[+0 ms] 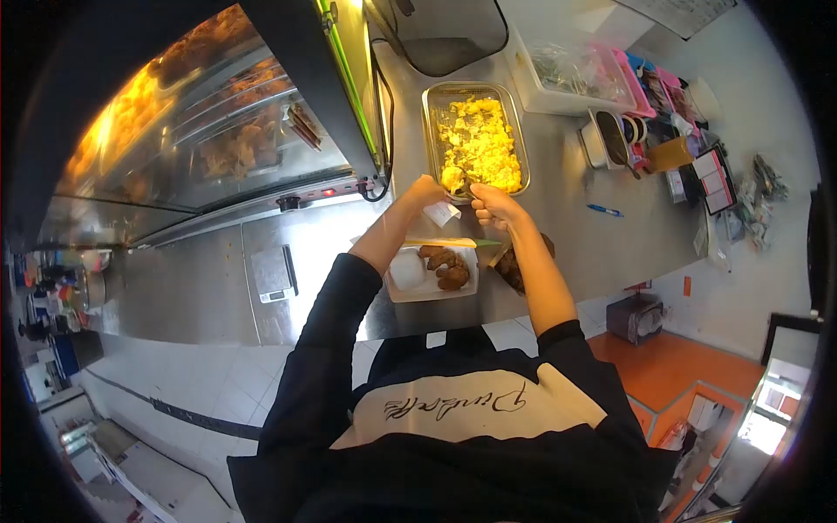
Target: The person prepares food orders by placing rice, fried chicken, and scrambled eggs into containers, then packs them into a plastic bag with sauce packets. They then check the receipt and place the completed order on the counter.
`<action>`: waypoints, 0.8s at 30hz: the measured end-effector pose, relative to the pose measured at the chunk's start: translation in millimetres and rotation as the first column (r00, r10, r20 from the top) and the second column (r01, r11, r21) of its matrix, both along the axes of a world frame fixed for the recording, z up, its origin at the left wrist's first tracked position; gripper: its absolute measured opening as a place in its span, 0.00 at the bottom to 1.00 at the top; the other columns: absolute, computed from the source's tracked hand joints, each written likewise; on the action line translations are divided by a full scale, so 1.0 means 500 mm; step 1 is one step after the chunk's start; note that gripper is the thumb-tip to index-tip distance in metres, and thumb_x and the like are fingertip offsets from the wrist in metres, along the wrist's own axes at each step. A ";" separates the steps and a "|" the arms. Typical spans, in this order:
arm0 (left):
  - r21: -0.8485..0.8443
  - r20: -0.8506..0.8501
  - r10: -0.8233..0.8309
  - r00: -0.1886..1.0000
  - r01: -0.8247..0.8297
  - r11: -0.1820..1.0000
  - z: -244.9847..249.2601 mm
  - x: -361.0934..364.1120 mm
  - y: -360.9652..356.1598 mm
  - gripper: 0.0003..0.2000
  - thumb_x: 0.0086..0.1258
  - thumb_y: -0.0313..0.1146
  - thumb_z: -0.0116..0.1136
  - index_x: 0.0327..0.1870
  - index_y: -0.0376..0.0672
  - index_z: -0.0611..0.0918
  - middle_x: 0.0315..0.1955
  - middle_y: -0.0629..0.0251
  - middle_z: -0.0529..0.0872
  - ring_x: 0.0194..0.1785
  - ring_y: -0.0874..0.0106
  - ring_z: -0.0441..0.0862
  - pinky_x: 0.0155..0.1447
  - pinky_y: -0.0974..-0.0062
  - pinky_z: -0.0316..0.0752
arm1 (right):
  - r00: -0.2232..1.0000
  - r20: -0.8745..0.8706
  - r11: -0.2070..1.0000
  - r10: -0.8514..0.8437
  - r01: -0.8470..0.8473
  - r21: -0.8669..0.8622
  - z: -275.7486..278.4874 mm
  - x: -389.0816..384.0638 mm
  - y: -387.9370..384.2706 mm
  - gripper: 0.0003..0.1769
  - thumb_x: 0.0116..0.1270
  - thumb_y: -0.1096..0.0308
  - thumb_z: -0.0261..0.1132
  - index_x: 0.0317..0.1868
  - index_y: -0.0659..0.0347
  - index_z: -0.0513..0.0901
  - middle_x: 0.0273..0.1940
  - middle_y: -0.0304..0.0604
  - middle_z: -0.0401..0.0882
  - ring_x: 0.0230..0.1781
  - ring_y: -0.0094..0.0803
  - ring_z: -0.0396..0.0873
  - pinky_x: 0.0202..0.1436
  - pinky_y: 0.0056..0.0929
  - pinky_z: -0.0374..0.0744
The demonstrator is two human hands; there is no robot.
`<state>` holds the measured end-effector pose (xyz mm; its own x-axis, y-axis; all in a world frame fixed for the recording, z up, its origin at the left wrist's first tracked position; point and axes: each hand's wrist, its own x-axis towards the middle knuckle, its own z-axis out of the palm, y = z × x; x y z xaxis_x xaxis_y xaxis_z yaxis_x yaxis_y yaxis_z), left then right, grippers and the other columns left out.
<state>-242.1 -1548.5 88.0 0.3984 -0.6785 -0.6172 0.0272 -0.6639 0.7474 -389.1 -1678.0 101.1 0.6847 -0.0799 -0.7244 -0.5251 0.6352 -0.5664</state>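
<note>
A metal tray holds crumbly yellow food. At its near edge my right hand is closed around the handle of a spoon, whose end reaches to a yellow lump at the tray's near left corner. My left hand is closed beside that corner, with a small white packet showing under its fingers. Below both hands lies an open takeaway box, with white rice on the left and browned fried pieces on the right. A dark brown item is partly hidden by my right forearm.
A lit glass food warmer stands at the left. On the steel counter are a blue pen, a white bin with plastic bags and a metal container. A small flat device lies left of the box.
</note>
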 end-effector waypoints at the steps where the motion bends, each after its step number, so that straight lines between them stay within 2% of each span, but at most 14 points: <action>1: -0.016 -0.007 -0.008 1.000 0.008 1.000 0.025 -0.001 0.006 0.10 0.59 0.32 0.63 0.33 0.32 0.85 0.29 0.57 0.86 0.30 0.68 0.80 0.33 0.69 0.74 | 0.998 0.018 0.995 -0.064 0.062 0.080 -0.005 -0.007 0.000 0.10 0.76 0.58 0.48 0.33 0.45 0.63 0.16 0.26 0.50 0.10 0.16 0.45 0.12 0.19 0.48; 3: -0.042 0.062 -0.121 0.991 0.123 0.991 -0.001 0.009 0.004 0.11 0.59 0.34 0.63 0.34 0.33 0.86 0.28 0.56 0.86 0.30 0.67 0.80 0.34 0.67 0.73 | 0.979 0.051 0.954 -0.198 0.181 0.240 -0.005 -0.014 0.000 0.12 0.76 0.59 0.48 0.31 0.44 0.61 0.16 0.26 0.50 0.11 0.16 0.45 0.13 0.20 0.48; 5: -0.050 0.213 -0.285 0.935 0.302 0.952 -0.011 0.020 -0.002 0.12 0.58 0.36 0.63 0.34 0.34 0.86 0.27 0.55 0.86 0.31 0.67 0.80 0.35 0.67 0.73 | 0.956 0.135 0.954 -0.262 0.235 0.186 0.023 -0.036 0.002 0.13 0.76 0.58 0.48 0.30 0.45 0.61 0.16 0.25 0.50 0.11 0.15 0.44 0.14 0.20 0.47; 7: -0.013 0.419 -0.474 0.775 0.527 0.850 0.001 0.027 -0.001 0.14 0.58 0.38 0.62 0.35 0.34 0.85 0.27 0.54 0.85 0.31 0.67 0.80 0.36 0.66 0.73 | 0.925 0.217 0.949 -0.313 0.294 0.116 0.075 -0.082 0.007 0.12 0.76 0.58 0.49 0.31 0.45 0.62 0.16 0.25 0.49 0.11 0.15 0.44 0.14 0.20 0.47; 9: 0.112 0.413 -0.461 0.785 0.459 0.881 -0.001 0.035 0.007 0.15 0.59 0.39 0.61 0.30 0.31 0.84 0.26 0.53 0.85 0.30 0.66 0.80 0.37 0.66 0.73 | 0.890 0.293 0.933 -0.349 0.358 0.025 0.139 -0.149 0.018 0.10 0.75 0.57 0.49 0.33 0.46 0.65 0.16 0.25 0.50 0.11 0.15 0.45 0.14 0.20 0.47; 11: 0.038 0.369 -0.454 0.811 0.475 0.879 0.014 0.051 0.031 0.17 0.62 0.41 0.60 0.34 0.32 0.84 0.24 0.56 0.83 0.28 0.70 0.78 0.35 0.68 0.73 | 0.847 0.260 0.858 -0.464 0.502 -0.104 0.226 -0.225 0.073 0.08 0.75 0.56 0.50 0.37 0.46 0.67 0.17 0.25 0.49 0.12 0.15 0.45 0.15 0.19 0.48; 12: -0.037 0.374 -0.414 0.830 0.459 0.888 -0.011 0.065 0.044 0.18 0.60 0.43 0.60 0.30 0.31 0.83 0.26 0.45 0.84 0.30 0.57 0.83 0.37 0.62 0.75 | 0.823 0.253 0.813 -0.508 0.555 -0.174 0.251 -0.258 0.103 0.08 0.75 0.55 0.50 0.39 0.47 0.68 0.17 0.25 0.49 0.12 0.14 0.45 0.15 0.19 0.48; 15: -0.072 0.321 -0.423 0.848 0.467 0.881 0.020 0.076 0.068 0.17 0.62 0.42 0.59 0.32 0.31 0.84 0.25 0.46 0.83 0.29 0.62 0.82 0.37 0.66 0.74 | 0.645 0.160 0.549 -0.748 0.735 -0.397 0.205 -0.345 0.189 0.22 0.73 0.57 0.53 0.64 0.49 0.64 0.18 0.33 0.66 0.11 0.23 0.61 0.16 0.23 0.59; 16: -0.084 0.279 -0.394 0.876 0.431 0.898 0.026 0.074 0.071 0.18 0.62 0.42 0.58 0.32 0.31 0.84 0.25 0.48 0.84 0.29 0.63 0.81 0.37 0.67 0.74 | 0.716 0.243 0.323 -0.655 0.556 -0.766 0.159 -0.354 0.201 0.23 0.72 0.58 0.53 0.66 0.49 0.63 0.20 0.38 0.70 0.13 0.27 0.66 0.17 0.25 0.62; 17: -0.093 0.236 -0.364 0.901 0.394 0.915 0.031 0.070 0.074 0.18 0.63 0.42 0.58 0.33 0.31 0.84 0.25 0.49 0.84 0.29 0.65 0.81 0.37 0.67 0.74 | 0.800 0.256 -0.016 -0.543 0.294 -0.956 0.100 -0.355 0.216 0.25 0.72 0.59 0.54 0.67 0.49 0.62 0.23 0.43 0.75 0.14 0.31 0.71 0.18 0.28 0.65; 18: -0.096 0.188 -0.334 0.923 0.356 0.930 0.034 0.064 0.079 0.18 0.64 0.42 0.57 0.34 0.31 0.84 0.25 0.51 0.84 0.30 0.67 0.81 0.37 0.68 0.74 | 0.876 0.194 -0.385 -0.442 0.010 -0.923 0.084 -0.347 0.232 0.27 0.71 0.60 0.54 0.69 0.49 0.60 0.26 0.48 0.79 0.16 0.35 0.76 0.18 0.31 0.68; 19: -0.112 0.182 -0.331 0.926 0.354 0.929 0.037 0.057 0.083 0.18 0.64 0.42 0.57 0.35 0.31 0.84 0.25 0.53 0.84 0.30 0.68 0.81 0.37 0.69 0.74 | 0.876 -0.064 -0.256 -0.477 -0.209 -0.944 0.076 -0.348 0.240 0.27 0.71 0.61 0.54 0.69 0.50 0.60 0.30 0.51 0.80 0.20 0.37 0.78 0.20 0.34 0.70; 21: -0.144 0.173 -0.320 0.932 0.345 0.927 0.045 0.053 0.088 0.18 0.65 0.42 0.57 0.36 0.32 0.84 0.25 0.57 0.85 0.30 0.70 0.80 0.37 0.69 0.73 | 0.713 -0.547 0.008 -0.438 -0.606 -0.796 0.095 -0.332 0.247 0.28 0.70 0.62 0.55 0.69 0.51 0.60 0.37 0.57 0.81 0.28 0.43 0.83 0.24 0.40 0.75; 24: -0.091 0.274 -0.382 0.882 0.420 0.903 0.059 0.064 0.112 0.17 0.67 0.42 0.56 0.35 0.32 0.84 0.25 0.62 0.84 0.30 0.74 0.79 0.35 0.71 0.72 | 0.819 -0.358 -0.199 -0.448 -0.482 -0.854 0.096 -0.350 0.245 0.26 0.70 0.61 0.55 0.67 0.51 0.63 0.35 0.53 0.82 0.28 0.41 0.83 0.23 0.39 0.75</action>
<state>-210.2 -1492.4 117.7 0.1982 -0.8855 -0.4203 -0.4136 -0.4643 0.7831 -563.9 -1555.3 148.8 0.3736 -0.9224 0.0978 -0.9125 -0.3844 -0.1398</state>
